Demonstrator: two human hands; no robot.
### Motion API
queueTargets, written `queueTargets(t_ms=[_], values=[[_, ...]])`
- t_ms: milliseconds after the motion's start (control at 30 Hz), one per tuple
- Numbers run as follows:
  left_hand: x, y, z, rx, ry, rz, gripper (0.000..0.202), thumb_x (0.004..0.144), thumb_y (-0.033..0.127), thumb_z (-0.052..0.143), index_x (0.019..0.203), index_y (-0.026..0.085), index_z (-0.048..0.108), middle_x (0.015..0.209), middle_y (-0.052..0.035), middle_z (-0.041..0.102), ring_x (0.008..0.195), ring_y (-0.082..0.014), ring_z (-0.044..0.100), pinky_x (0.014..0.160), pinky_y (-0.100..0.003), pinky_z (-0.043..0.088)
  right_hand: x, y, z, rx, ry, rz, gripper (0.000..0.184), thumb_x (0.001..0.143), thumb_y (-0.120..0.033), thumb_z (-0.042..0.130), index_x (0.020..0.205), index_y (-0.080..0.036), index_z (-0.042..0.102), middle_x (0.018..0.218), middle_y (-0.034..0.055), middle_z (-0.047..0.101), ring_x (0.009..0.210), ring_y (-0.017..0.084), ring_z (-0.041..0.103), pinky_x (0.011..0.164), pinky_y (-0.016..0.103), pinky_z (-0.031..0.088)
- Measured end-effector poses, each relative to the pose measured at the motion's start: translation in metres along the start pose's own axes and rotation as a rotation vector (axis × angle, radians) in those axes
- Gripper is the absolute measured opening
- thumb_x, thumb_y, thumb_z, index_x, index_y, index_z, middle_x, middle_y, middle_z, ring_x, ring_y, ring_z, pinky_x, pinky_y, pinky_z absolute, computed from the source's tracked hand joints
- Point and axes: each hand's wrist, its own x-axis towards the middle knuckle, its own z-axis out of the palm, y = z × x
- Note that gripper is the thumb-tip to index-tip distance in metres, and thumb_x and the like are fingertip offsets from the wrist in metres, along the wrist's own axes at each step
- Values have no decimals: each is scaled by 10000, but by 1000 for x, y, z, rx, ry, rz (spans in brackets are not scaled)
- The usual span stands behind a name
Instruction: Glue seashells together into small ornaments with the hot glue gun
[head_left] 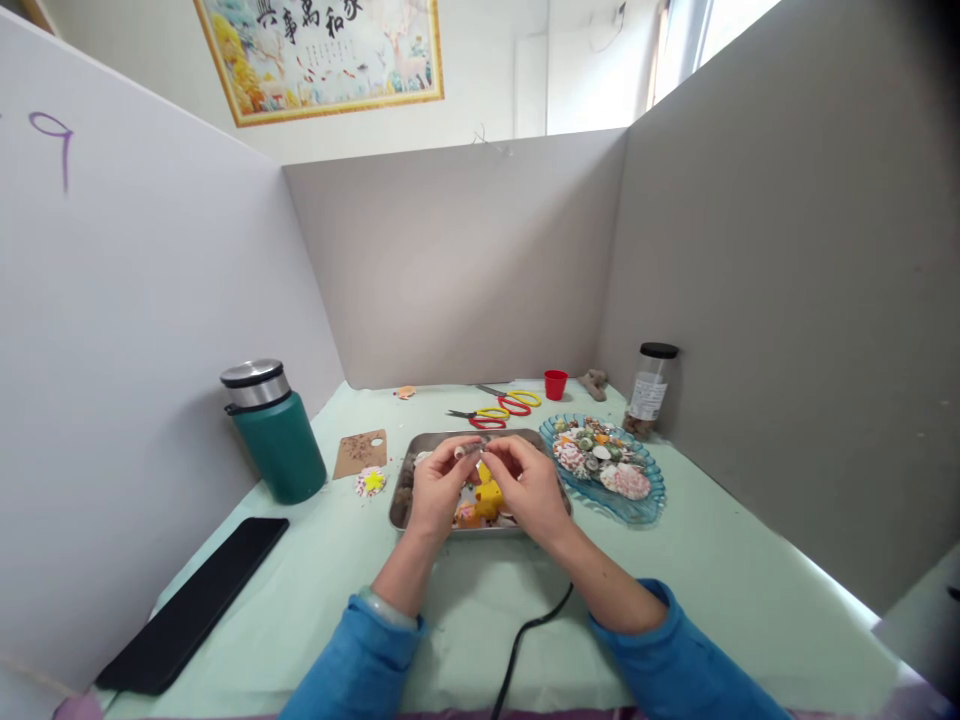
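Observation:
Both hands meet above a metal tray (401, 490) in the middle of the table. My left hand (439, 488) and my right hand (529, 485) pinch a small grey piece (472, 450) between their fingertips; I cannot make out what it is. Under the hands the tray holds yellow and orange bits (486, 495) and some dark pieces at its left end. Both arms wear blue sleeves, and a pale bangle sits on the left wrist.
A blue glass dish (645, 500) of shells lies right of the tray, with a black-lidded jar (651, 385) behind it. Scissors (495, 410), a red cup (556, 384), a green flask (274, 430), a brown card (361, 452), a black flat object (195, 600) and a black cable (525, 630) also lie about. Grey partitions enclose the table.

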Motion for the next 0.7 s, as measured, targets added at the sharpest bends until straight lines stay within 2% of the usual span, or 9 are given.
queueTargets(t_ms=[100,167,300,400,533,700], values=[[-1,0,0,19,-31,20,228,700,278,686,904,179,704,956,-38,629,567,-71,527,581,-235,468,1,2,-1,9,18,24,145,849,-283,502,825,-184,604,760,29,605,636,145,522,597,255,421],[-1,0,0,-3,-29,-2,259,722,297,671,953,183,691,985,-47,624,595,-79,543,584,-237,479,2,4,-1,13,29,32,139,846,-272,503,827,-180,606,757,27,601,642,145,525,601,254,423],[-1,1,3,-112,-52,-100,288,775,386,615,955,162,641,815,-26,617,568,-92,551,544,-244,479,4,4,-3,17,31,-15,144,848,-240,491,843,-183,623,794,28,611,658,140,531,606,250,422],[-2,3,5,-157,-111,-187,284,731,380,669,890,153,608,680,7,581,541,-102,550,523,-250,482,4,4,-4,5,34,-47,141,844,-221,496,843,-191,634,818,35,619,699,148,547,629,254,429],[-2,4,4,-179,-145,-215,292,679,310,727,878,146,589,729,-3,600,555,-93,556,546,-249,488,4,4,-5,10,19,-93,159,851,-201,496,852,-202,655,831,40,622,754,160,568,674,266,442],[-1,7,0,-194,-53,-205,309,656,315,739,854,156,563,707,8,593,536,-84,545,545,-234,466,3,5,-5,36,-27,-82,218,887,-202,450,968,-216,651,929,49,634,843,167,584,748,284,458]])
